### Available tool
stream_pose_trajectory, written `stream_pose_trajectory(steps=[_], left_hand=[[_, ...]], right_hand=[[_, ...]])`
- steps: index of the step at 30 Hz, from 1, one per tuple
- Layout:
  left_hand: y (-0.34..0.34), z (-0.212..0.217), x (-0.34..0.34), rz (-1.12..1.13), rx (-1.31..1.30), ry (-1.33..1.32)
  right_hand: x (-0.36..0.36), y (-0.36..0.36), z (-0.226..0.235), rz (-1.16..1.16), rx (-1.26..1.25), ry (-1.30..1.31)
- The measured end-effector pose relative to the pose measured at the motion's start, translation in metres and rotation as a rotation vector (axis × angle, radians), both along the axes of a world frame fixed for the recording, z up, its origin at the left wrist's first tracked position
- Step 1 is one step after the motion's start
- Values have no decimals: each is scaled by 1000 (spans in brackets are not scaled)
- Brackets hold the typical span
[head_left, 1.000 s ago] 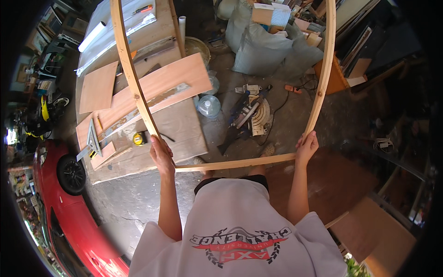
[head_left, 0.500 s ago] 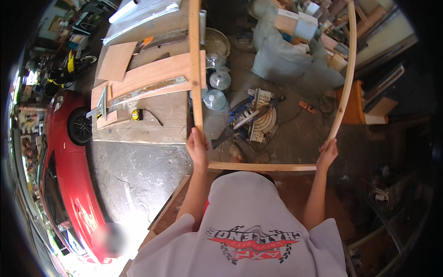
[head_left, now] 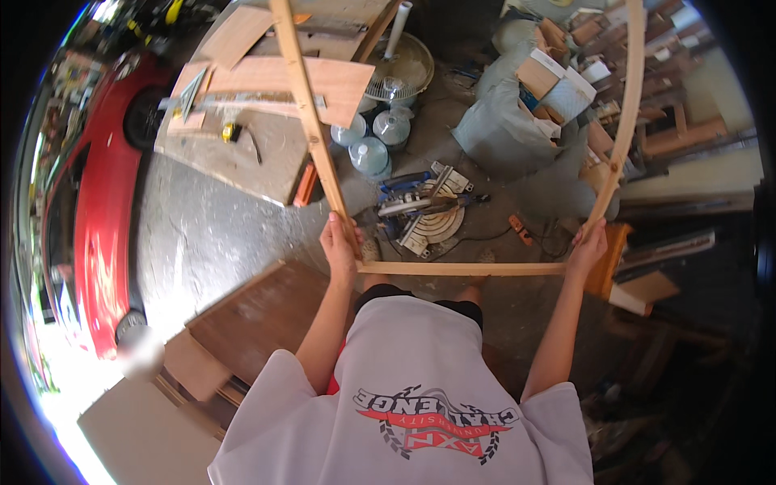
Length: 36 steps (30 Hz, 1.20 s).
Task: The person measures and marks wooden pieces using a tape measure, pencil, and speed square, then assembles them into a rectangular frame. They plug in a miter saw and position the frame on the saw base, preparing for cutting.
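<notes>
I hold a light wooden frame (head_left: 461, 268) made of thin strips, upright in front of me. My left hand (head_left: 339, 242) grips the frame's left strip just above the lower corner. My right hand (head_left: 588, 246) grips the right strip near the other lower corner. The bottom strip runs level between both hands. The two side strips rise past the top of the picture. Through the frame I see a miter saw (head_left: 424, 212) on the concrete floor.
A workbench (head_left: 267, 153) with wooden boards, a tape measure and a square stands at upper left. A red car (head_left: 101, 218) is parked at the left. Clear plastic jugs (head_left: 370, 153), a fan, a grey bag and stacked scrap wood (head_left: 647, 121) crowd the floor ahead. A brown board (head_left: 259, 323) lies lower left.
The frame and both hands have shifted right across the view as I turned; the workbench and car slid toward the left and the scrap wood pile came into view.
</notes>
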<state>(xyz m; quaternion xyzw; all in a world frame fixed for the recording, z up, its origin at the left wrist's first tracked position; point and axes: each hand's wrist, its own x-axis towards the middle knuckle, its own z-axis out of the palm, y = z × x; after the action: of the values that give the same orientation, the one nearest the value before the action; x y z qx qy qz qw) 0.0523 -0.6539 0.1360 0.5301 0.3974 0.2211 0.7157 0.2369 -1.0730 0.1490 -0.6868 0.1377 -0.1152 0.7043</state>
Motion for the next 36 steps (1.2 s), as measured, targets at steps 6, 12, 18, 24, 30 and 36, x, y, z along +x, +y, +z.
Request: stream_pose_trajectory(steps=[6, 12, 18, 24, 30, 36], left_hand=[[-116, -7, -58, 464, -99, 65], [-199, -1, -127, 712, -65, 103], [-263, -13, -192, 960, -95, 97], [-346, -43, -244, 1132, -172, 131], [-421, -61, -269, 1205, -212, 158], [-463, -55, -273, 1216, -212, 188]], right_hand=[[70, -24, 4, 364, -15, 7], [70, -17, -4, 682, 31, 39], [34, -27, -27, 925, -10, 32], [-1, -68, -34, 1120, -135, 72], [-17, -110, -31, 1190, -152, 154], [-20, -133, -25, 1207, -133, 161]])
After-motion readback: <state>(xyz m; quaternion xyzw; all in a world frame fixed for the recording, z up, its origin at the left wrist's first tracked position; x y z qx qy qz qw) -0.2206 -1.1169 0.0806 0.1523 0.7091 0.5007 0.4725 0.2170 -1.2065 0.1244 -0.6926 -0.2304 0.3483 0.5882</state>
